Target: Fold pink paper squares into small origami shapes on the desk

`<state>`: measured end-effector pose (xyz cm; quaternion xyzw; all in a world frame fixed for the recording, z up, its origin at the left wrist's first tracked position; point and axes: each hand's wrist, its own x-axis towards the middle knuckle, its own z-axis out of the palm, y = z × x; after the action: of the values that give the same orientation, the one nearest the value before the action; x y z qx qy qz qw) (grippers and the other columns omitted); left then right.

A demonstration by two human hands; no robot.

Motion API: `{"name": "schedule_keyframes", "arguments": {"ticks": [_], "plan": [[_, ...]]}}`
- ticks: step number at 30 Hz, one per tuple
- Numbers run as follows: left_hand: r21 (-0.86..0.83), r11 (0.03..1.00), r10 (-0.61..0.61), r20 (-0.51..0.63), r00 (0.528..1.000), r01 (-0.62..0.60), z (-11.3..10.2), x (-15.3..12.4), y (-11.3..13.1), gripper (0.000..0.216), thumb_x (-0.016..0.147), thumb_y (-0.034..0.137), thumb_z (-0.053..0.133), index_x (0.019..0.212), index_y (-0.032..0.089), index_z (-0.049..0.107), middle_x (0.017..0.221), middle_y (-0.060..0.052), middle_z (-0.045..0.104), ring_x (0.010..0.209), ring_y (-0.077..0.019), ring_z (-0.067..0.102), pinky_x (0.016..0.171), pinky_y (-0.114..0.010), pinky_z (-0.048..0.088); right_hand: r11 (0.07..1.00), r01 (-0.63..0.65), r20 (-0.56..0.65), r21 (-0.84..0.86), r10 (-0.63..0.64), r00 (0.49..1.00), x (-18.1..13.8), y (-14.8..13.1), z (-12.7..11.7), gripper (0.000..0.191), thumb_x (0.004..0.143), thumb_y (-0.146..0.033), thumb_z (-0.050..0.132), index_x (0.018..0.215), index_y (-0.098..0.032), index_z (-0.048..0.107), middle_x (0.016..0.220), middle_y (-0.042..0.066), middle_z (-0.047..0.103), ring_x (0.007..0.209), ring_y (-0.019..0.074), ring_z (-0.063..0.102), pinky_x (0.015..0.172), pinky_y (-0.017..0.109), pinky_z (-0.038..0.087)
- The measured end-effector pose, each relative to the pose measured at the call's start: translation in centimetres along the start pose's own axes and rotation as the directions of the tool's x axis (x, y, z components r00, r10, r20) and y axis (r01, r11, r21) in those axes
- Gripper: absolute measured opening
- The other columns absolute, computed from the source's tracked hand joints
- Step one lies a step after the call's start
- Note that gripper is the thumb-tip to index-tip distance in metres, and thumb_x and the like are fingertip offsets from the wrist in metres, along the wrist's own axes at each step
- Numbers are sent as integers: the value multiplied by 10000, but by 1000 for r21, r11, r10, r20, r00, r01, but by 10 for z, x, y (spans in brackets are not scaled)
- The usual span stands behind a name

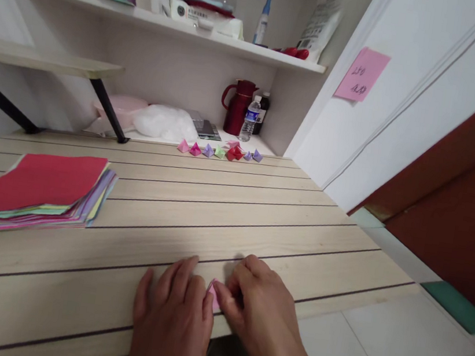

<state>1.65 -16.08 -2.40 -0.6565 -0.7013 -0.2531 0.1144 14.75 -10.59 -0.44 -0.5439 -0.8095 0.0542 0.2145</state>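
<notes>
Paper piece (214, 299), bottom centre: pink. Tabletop (163, 212): beige, dark-striped. Paper stack (51, 180), frame left: red on top (green, yellow, purple beneath). Jug (236, 111), upper centre: deep red.

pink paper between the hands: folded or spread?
Folded: the pink paper shows as a small pointed shape between the left hand and right hand.

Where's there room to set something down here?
The table is bare across its middle, bordered by the paper stack, left hand, right hand and row of folded papers. Crowded spots: around the pink paper between the hands, and along that row.
</notes>
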Motion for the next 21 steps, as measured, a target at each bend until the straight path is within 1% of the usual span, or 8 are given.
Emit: {"name": "schedule_keyframes", "arguments": {"ticks": [4,6,8,10,12,14,18,21], "plan": [[66,995,74,-57,996,-70,-3,-7,-26,149,921,338,521,885,220,604,1187,-111,703,1052,-297,631,991,-573,350,1000,11,27,-7,-11,1000,0,-1,-2,221,827,-319,691,649,-222,603,755,7,608,694,190,560,632,306,318],[119,982,162,-147,976,-145,-5,-13,-39,193,911,294,521,1040,186,615,1180,-132,707,1040,-279,634,1008,-538,355,1000,21,18,-4,-21,1000,0,0,-2,210,819,-314,698,654,-222,606,760,6,609,704,191,566,638,306,320],[154,967,238,-241,941,-205,-6,-19,-46,355,881,238,564,1220,132,583,1237,-152,688,1144,-277,593,1080,-526,319,1000,22,7,-11,-22,1000,0,1,-2,210,813,-314,702,651,-222,604,759,6,606,703,191,566,637,307,319],[139,949,312,-265,912,-284,-6,-25,-44,484,851,192,606,1330,176,541,1305,-93,665,1326,-276,466,1157,-545,231,999,22,12,-23,-22,1000,0,1,-3,219,819,-319,698,649,-221,601,750,6,601,686,186,559,628,307,314],[112,925,379,-232,896,-362,-4,-30,-38,536,842,148,603,1353,295,535,1343,29,642,1455,-243,291,1200,-574,117,999,29,28,-26,-28,999,-1,0,-3,222,829,-315,689,651,-219,597,742,6,594,670,180,550,615,304,309],[109,913,408,-170,897,-394,-2,-34,-33,530,863,126,541,1339,358,544,1381,114,590,1501,-194,167,1214,-581,16,999,36,37,-22,-36,999,-1,-2,-3,224,837,-304,682,653,-216,589,742,6,590,666,176,545,608,301,311],[129,920,378,-38,925,-370,4,-41,-30,537,883,142,404,1356,356,535,1465,147,474,1515,-143,60,1206,-586,-75,997,63,34,47,-65,997,-1,4,-3,239,855,-328,677,672,-216,571,762,3,586,677,174,546,620,295,348],[172,929,338,-27,941,-329,5,-46,-29,582,846,140,415,1380,349,515,1479,147,454,1518,-136,15,1211,-573,-71,989,99,-35,107,-95,995,-5,25,-4,100,900,-315,625,860,-225,609,893,23,626,771,197,578,675,310,397]]}}
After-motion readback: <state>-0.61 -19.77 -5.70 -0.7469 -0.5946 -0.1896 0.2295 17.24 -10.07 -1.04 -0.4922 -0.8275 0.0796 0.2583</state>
